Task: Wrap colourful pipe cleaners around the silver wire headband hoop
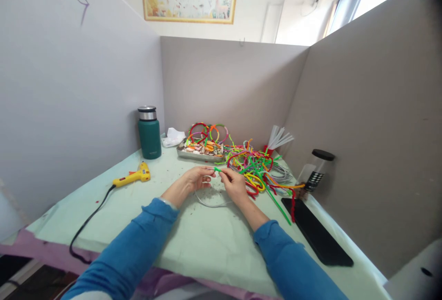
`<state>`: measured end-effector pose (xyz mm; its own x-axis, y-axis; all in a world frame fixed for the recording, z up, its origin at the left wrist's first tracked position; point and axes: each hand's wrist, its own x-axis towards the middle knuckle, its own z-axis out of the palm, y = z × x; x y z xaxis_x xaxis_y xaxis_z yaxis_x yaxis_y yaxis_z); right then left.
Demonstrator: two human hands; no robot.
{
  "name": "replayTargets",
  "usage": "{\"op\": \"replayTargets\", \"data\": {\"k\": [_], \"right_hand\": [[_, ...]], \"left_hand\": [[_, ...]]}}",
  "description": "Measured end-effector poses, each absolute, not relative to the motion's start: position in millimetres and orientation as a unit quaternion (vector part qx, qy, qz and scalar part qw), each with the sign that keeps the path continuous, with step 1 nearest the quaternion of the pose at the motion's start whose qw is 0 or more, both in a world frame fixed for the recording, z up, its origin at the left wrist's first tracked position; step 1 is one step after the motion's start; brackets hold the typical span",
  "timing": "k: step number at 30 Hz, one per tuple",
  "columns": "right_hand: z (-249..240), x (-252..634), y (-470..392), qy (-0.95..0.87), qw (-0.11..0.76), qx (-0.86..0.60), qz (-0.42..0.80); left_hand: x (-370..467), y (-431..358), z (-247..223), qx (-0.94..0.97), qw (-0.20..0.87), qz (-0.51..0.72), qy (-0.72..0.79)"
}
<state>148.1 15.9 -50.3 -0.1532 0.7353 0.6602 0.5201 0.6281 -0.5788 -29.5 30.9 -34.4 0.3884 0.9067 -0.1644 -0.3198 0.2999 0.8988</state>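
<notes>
My left hand [196, 180] and my right hand [235, 185] meet over the middle of the table, fingertips pinched close together. Between them shows a short bit of green pipe cleaner [217, 169], gripped by my right thumb and forefinger. A thin whitish wire hoop [213, 206] hangs below, its upper part at my left fingertips; the rest passes behind my right hand. Just right of that hand lie a yellow pipe cleaner coil [254, 183] and a heap of coloured pipe cleaners [253, 159].
A yellow glue gun [133, 176] with a black cord lies left, near a green flask [149, 134]. Behind stand a metal tray [198, 156] of small pieces, coloured rings [198, 130] and white glue sticks [278, 138]. Right are a black phone [317, 233] and a clear bottle [316, 175].
</notes>
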Motion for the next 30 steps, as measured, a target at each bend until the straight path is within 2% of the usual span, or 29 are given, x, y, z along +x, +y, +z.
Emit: {"op": "replayTargets", "data": {"k": [6,11,13,15,19,21,26,30], "right_hand": [[-49.4,149.4,16.2,-0.754,0.476,-0.433,0.130],[-50.7,148.3,17.4,-0.748,0.460,-0.454,0.149],[-51.2,147.6,17.8,-0.748,0.461,-0.451,0.157],[-51.5,148.0,18.5,-0.745,0.463,-0.452,0.159],[-51.1,151.9,20.7,-0.736,0.465,-0.463,0.166],[-50.2,153.3,20.9,-0.737,0.467,-0.456,0.177],[-46.6,151.4,17.7,-0.746,0.477,-0.414,0.211],[-44.9,151.1,16.7,-0.761,0.467,-0.386,0.233]], "left_hand": [[-27.4,33.8,-35.3,0.571,0.542,0.444,0.428],[-20.1,35.3,-40.6,0.672,0.273,0.472,0.501],[-19.4,35.1,-41.9,0.677,0.228,0.483,0.506],[-21.3,34.9,-41.6,0.670,0.276,0.470,0.504],[-29.7,32.6,-35.9,0.630,0.517,0.384,0.434],[-33.0,30.5,-32.1,0.594,0.596,0.375,0.388],[-36.8,29.5,-27.7,0.486,0.681,0.412,0.361],[-44.4,31.8,-28.8,0.485,0.709,0.389,0.333]]}}
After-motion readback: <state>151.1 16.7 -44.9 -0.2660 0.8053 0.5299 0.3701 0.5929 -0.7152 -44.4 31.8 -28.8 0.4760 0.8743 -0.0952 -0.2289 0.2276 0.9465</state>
